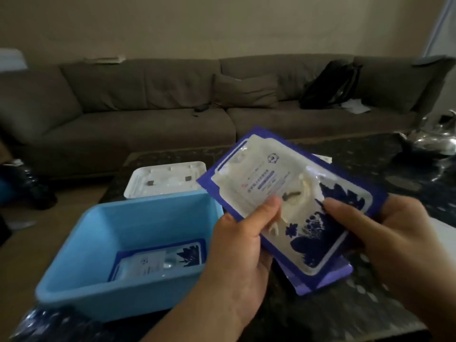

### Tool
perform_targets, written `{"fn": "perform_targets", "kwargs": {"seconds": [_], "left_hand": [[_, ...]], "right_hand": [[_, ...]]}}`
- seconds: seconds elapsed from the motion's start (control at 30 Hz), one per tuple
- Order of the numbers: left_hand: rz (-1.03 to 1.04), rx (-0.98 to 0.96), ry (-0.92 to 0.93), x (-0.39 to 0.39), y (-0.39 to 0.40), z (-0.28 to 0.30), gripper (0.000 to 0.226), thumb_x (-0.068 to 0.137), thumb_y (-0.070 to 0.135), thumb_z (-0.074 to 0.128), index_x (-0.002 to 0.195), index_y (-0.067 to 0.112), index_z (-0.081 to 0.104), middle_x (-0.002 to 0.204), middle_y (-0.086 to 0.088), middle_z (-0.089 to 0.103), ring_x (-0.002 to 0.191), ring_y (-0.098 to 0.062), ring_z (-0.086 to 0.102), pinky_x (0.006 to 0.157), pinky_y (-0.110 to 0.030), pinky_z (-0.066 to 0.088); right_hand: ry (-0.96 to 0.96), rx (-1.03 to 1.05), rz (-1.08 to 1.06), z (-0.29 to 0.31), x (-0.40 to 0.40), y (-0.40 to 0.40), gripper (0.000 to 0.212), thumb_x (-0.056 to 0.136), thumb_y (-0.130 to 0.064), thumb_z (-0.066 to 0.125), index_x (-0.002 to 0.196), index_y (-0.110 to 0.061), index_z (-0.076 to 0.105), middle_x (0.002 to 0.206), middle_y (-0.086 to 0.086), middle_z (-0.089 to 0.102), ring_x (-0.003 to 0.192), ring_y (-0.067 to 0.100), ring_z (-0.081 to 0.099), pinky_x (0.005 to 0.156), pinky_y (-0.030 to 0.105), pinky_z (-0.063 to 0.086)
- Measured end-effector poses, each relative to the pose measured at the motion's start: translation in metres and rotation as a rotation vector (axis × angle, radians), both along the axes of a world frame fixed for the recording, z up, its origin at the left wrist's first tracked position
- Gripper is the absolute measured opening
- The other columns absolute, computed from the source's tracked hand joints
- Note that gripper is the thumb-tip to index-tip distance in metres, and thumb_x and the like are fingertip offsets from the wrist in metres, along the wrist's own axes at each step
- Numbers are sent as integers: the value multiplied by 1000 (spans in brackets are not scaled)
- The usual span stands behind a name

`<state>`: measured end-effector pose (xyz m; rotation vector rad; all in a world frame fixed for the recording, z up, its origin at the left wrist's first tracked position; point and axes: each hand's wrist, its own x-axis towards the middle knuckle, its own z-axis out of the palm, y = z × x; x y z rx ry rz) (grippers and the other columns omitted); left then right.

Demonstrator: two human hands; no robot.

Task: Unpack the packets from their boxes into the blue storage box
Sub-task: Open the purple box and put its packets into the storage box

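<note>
We're looking at a home living room: a long grey sofa (pixel 172 102) is lining the wall (pixel 222 25), cushion (pixel 244 91) resting on it.

A flat packet (pixel 283 193), white-faced with a deep blue border and blue leaf-like prints toward its near end, is tilting in the air just right of the blue storage box (pixel 81 265), held at its near edge between two thumbs. More blue-edged packets (pixel 328 275) are sticking out from underneath it; how many cannot be told. The blue storage box is sitting open on the dark table, pale blue plastic with rounded corners. One packet of the same kind (pixel 160 261) is lying flat on its floor, against the near-right side. A white lid (pixel 165 178) is lying upside down just behind the box.
</note>
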<state>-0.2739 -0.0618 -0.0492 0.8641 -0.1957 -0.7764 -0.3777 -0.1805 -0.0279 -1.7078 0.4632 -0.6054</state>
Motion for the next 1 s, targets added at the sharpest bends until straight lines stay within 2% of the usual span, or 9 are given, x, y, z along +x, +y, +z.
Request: {"fn": "perform_targets", "kwargs": {"seconds": [0.13, 0.23, 0.3, 0.43, 0.57, 0.67, 0.73, 0.83, 1.0], "left_hand": [[77, -58, -146, 50, 40, 17, 30, 78, 21, 65, 106, 11, 72, 101, -14, 76, 89, -25, 75, 71, -36, 62], [85, 142, -478, 94, 80, 25, 28, 80, 28, 64, 102, 15, 74, 101, -12, 76, 87, -24, 74, 70, -34, 61], [67, 269, -611, 109, 103, 25, 29, 77, 30, 66, 103, 19, 74, 99, -10, 77, 81, -22, 74, 63, -30, 60], [175, 310, -573, 129, 130, 20, 33, 73, 17, 69, 106, 15, 70, 95, -12, 77, 78, -20, 75, 58, -27, 58], [331, 445, -546, 152, 157, 16, 20, 89, 14, 66, 108, 20, 68, 90, -5, 78, 78, -16, 75, 63, -29, 58], [581, 625, -538, 174, 178, 4, 26, 92, 16, 67, 115, 26, 64, 93, 2, 76, 85, -11, 74, 72, -29, 58], [679, 782, -608, 186, 186, -7, 30, 91, 17, 69, 118, 28, 63, 97, 8, 73, 88, -5, 68, 71, -21, 51], [632, 939, -665, 195, 190, -21, 31, 91, 20, 70, 121, 26, 64, 107, 8, 70, 87, 1, 59, 62, -15, 37], [516, 971, -682, 200, 187, -31, 29, 88, 19, 73, 116, 23, 67, 98, 6, 71, 82, -2, 62, 59, -19, 42]], "right_hand": [[40, -49, 72, 33, 22, -1, 31, 62, -30, 64, 84, -9, 71, 79, 8, 76, 70, 25, 75, 56, 36, 59], [83, 3, 65, 44, 47, 3, 31, 71, -27, 62, 95, -10, 69, 85, 10, 76, 76, 26, 75, 68, 44, 56], [96, 24, 143, 45, 67, 13, 34, 73, -28, 60, 101, -10, 66, 87, 11, 76, 78, 26, 75, 70, 42, 55], [211, 48, 290, 40, 106, 41, 31, 76, -30, 62, 103, -16, 64, 84, 12, 76, 74, 26, 75, 61, 36, 58], [298, 94, 340, 36, 144, 63, 14, 88, -15, 64, 100, -9, 66, 81, 14, 76, 65, 25, 74, 51, 31, 57], [432, 76, 353, 25, 165, 76, 14, 88, -14, 66, 101, -8, 67, 82, 15, 76, 65, 25, 74, 53, 32, 58], [526, 30, 348, 15, 174, 83, 12, 88, -13, 67, 99, -9, 66, 78, 14, 76, 61, 24, 73, 51, 31, 58], [639, -9, 330, -1, 186, 95, 14, 87, -12, 69, 100, -10, 65, 77, 13, 76, 65, 25, 74, 57, 35, 59], [708, 17, 274, -30, 202, 110, 10, 88, -1, 67, 95, -7, 66, 85, 19, 75, 77, 33, 73, 68, 42, 60]]}}
